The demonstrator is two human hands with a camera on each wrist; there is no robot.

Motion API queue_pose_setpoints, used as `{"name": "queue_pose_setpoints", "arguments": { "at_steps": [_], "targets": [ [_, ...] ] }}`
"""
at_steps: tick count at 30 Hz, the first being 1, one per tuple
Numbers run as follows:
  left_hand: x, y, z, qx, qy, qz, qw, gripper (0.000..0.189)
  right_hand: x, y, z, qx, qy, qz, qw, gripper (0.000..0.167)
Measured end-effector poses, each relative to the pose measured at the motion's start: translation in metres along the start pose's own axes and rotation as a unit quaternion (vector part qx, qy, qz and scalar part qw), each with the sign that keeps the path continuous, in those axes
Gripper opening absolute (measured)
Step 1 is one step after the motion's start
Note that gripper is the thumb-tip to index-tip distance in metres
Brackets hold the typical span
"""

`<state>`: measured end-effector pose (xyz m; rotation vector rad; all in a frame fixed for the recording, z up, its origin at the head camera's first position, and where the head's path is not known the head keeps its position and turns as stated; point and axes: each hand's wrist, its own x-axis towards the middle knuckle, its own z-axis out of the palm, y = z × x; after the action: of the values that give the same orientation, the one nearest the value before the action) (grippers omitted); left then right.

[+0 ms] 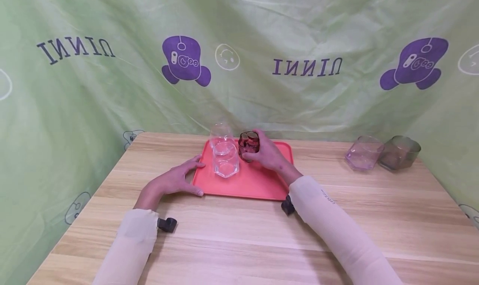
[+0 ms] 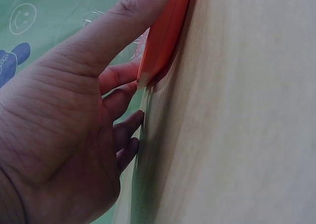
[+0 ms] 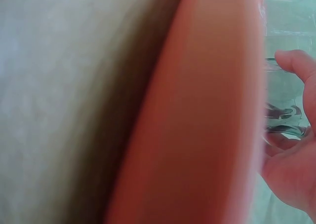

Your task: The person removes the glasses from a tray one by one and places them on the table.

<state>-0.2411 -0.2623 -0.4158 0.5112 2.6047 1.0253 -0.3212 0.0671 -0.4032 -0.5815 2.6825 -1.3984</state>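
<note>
Nearest you, your two cream-coloured sleeves (image 1: 341, 232) reach forward over a pale wood-grain table (image 1: 224, 247), and a small black device (image 1: 168, 224) sits at your left wrist, a matching black block (image 1: 288, 206) at your right. Ahead lies a flat, rectangular, coral-red tray (image 1: 248, 187) with a raised rim. Your left hand (image 1: 173, 180) is at its left side, thumb at the near left corner and fingers spread apart; the left wrist view shows the thumb and the upper fingers touching the rim. Farther in, on the left half of the tray, stands a clear, faceted glass tumbler (image 1: 226, 166). Just right of it and slightly farther away, your right hand (image 1: 268, 153) has thumb and fingers clamped around a dark brown, transparent glass (image 1: 245, 146), upright over the tray; you cannot tell whether its base touches down. A second clear glass (image 1: 220, 132) shows behind the first, near the tray's far edge. Well to the right on the table, a faceted, pale purple glass (image 1: 363, 154) is just beside a wide, smoky grey-green glass (image 1: 400, 154). Behind everything hangs a light green curtain (image 1: 243, 98) printed with purple cartoon figures and mirrored lettering.
</note>
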Motion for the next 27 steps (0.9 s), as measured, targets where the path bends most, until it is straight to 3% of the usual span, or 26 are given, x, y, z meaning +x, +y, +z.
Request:
{"name": "queue_pose_setpoints", "arguments": {
  "at_steps": [8, 27],
  "targets": [
    [0.0000, 0.0014, 0.0005, -0.003, 0.002, -0.013, 0.9999, 0.106, 0.0017, 0.0007, 0.0003, 0.003, 0.011, -0.012, 0.9999, 0.084],
    [0.0005, -0.0010, 0.0021, 0.002, 0.004, -0.003, 1.0000, 0.106, -0.0054, 0.0052, -0.0078, 0.000, 0.024, -0.023, 0.9994, 0.081]
  ]
}}
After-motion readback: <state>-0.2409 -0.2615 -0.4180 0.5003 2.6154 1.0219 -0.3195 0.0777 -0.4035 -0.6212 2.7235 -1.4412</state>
